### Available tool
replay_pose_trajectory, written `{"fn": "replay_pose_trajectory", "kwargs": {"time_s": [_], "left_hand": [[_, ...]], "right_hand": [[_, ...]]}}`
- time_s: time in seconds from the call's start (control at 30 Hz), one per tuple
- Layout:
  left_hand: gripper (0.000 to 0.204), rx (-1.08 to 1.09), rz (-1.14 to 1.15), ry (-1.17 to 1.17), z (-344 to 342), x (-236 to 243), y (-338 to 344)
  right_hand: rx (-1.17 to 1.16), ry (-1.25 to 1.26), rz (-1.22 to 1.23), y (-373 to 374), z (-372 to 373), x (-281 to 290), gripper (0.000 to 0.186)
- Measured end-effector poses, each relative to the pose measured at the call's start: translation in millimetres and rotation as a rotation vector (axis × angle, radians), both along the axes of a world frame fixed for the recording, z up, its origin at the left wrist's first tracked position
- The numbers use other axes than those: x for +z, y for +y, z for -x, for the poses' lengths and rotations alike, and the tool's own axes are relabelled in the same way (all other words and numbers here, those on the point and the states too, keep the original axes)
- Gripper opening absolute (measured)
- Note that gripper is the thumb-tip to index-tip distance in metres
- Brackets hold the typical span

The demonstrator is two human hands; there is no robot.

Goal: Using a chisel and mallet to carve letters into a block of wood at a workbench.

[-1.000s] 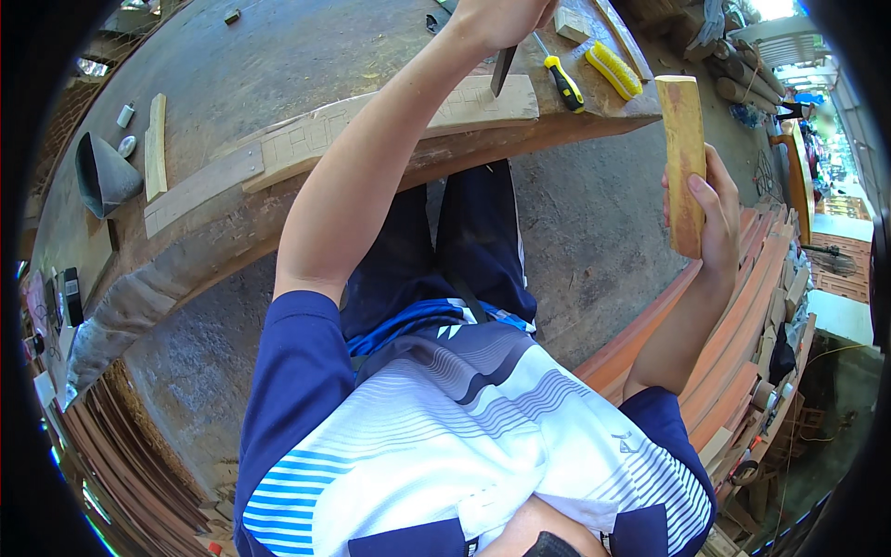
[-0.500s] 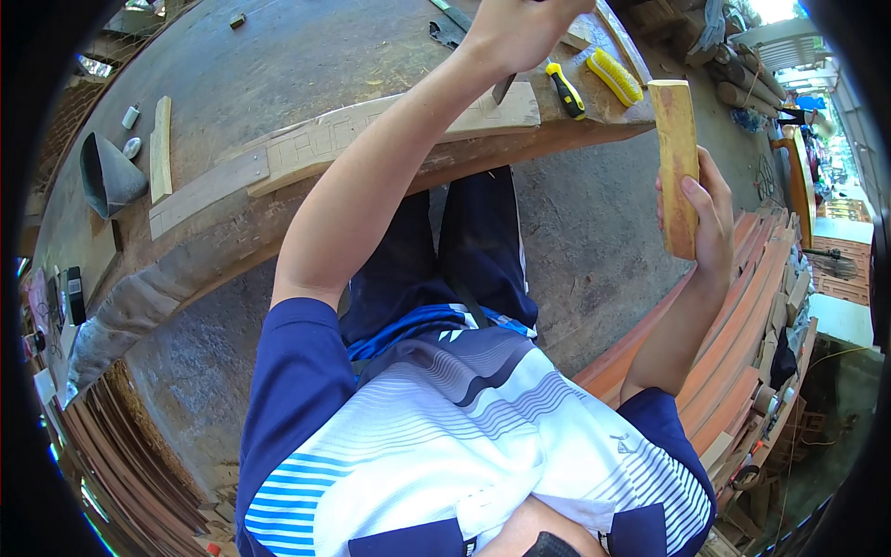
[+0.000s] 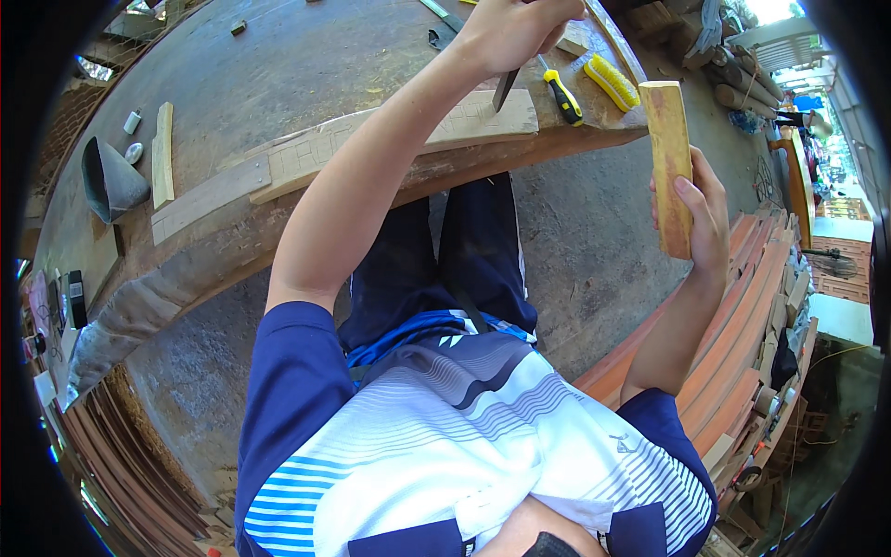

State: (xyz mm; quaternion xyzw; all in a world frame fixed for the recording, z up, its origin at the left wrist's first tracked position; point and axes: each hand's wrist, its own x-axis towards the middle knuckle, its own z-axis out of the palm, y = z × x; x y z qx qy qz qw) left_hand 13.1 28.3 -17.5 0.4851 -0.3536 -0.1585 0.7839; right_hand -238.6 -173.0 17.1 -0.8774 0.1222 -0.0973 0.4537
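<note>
My left hand point(image 3: 520, 37), at the top of the view, is closed around a chisel point(image 3: 506, 89). Its dark flat blade points down, with the tip at the pencil-marked wooden board point(image 3: 455, 126) along the bench's near edge. The chisel's handle is hidden in my fingers. Off to the right, my right hand point(image 3: 707, 209) grips the lower half of a thick yellow-brown wooden block point(image 3: 666, 139), raised upright past the bench's end. A yellow-and-black screwdriver point(image 3: 562, 97) lies right of the chisel, beside a yellow brush point(image 3: 612, 84).
On the bench point(image 3: 278, 74), a grey cone-shaped container point(image 3: 113, 181), a small white bottle point(image 3: 132, 121) and a light wooden strip point(image 3: 163, 153) lie at the left. Long reddish planks point(image 3: 705, 343) are stacked at my right. Logs point(image 3: 747, 79) lie beyond the bench's right end.
The view has shifted slightly, moving the board and tools a little lower. More of the chisel's blade shows below my left hand. My right hand still holds the block up.
</note>
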Motion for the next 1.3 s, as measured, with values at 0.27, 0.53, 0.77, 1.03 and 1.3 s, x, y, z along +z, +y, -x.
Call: {"fn": "replay_pose_trajectory", "kwargs": {"time_s": [0.27, 0.53, 0.77, 1.03, 1.3], "left_hand": [[0.032, -0.013, -0.058, -0.01, -8.7, 6.2, -8.2], [0.032, 0.122, -0.073, -0.122, -2.7, 18.3, -0.6], [0.033, 0.103, -0.079, -0.07, -2.8, 8.5, -12.1], [0.034, -0.106, -0.044, 0.068, -25.9, -5.3, -13.5], [0.033, -0.002, -0.166, -0.135, -3.6, 13.2, -16.2]], "right_hand": [[-0.003, -0.03, 0.129, -6.5, -3.4, 27.6, 0.058], [0.019, -0.009, 0.13, -4.6, -2.8, 25.8, 0.057], [-0.007, 0.017, 0.075, -3.5, -0.7, 22.6, 0.057], [0.033, -0.092, 0.28, -3.4, -19.6, 106.3, 0.052], [0.066, -0.209, 0.715, 6.2, -68.6, 154.1, 0.068]]}}
